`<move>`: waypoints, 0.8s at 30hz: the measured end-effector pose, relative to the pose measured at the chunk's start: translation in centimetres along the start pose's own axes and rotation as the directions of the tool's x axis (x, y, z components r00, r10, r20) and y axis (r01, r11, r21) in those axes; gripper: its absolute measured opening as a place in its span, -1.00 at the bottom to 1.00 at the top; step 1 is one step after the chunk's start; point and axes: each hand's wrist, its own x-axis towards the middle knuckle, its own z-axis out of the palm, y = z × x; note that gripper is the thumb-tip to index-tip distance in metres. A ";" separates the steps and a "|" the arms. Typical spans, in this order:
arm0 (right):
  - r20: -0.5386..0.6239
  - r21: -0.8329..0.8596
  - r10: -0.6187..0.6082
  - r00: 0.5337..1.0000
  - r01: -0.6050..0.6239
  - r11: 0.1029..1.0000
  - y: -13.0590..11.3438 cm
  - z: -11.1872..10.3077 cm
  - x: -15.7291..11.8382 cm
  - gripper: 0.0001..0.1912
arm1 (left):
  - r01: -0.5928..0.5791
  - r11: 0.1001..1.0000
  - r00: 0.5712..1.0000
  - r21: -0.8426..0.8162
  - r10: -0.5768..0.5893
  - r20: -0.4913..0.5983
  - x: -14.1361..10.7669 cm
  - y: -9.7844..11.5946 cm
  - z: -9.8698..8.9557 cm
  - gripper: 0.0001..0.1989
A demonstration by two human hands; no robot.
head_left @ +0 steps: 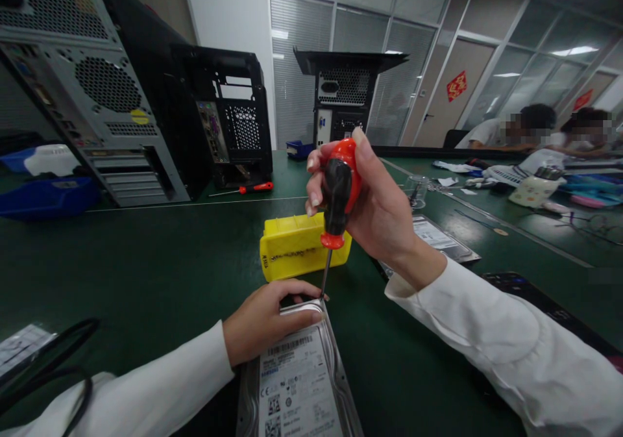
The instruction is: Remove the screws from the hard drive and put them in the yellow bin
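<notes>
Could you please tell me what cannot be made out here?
In the head view:
Yellow box: partly hidden by the held screwdriver.
Screwdriver tip: too small to tell if seated in a screw.
Hard drive: near end cut off by the bottom edge.
Drive label: fine print too small.

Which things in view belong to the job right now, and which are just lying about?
In use:
- drive, steadied by the left hand
- screwdriver, gripped by the right hand, its tip at the drive's far corner

Seemingly lying about, untouched:
- yellow bin; contents hidden
- other screwdriver
- other drive
- PC cases
</notes>
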 end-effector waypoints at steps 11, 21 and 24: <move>-0.012 0.025 0.012 1.000 -0.012 1.000 0.5 -0.1 -0.1 -0.75 | 0.005 1.000 1.000 0.023 -0.005 -0.001 -0.1 0.3 -0.1 -0.64; 0.012 0.016 0.017 1.000 -0.017 1.000 0.3 -0.3 -0.1 -0.60 | -0.011 1.000 1.000 0.015 0.012 -0.012 0.1 -0.1 0.1 -0.64; -0.015 0.007 0.031 0.999 -0.030 1.000 0.2 -0.3 -0.1 -0.65 | -0.013 1.000 1.000 0.015 0.013 -0.010 0.0 -0.1 0.1 -0.64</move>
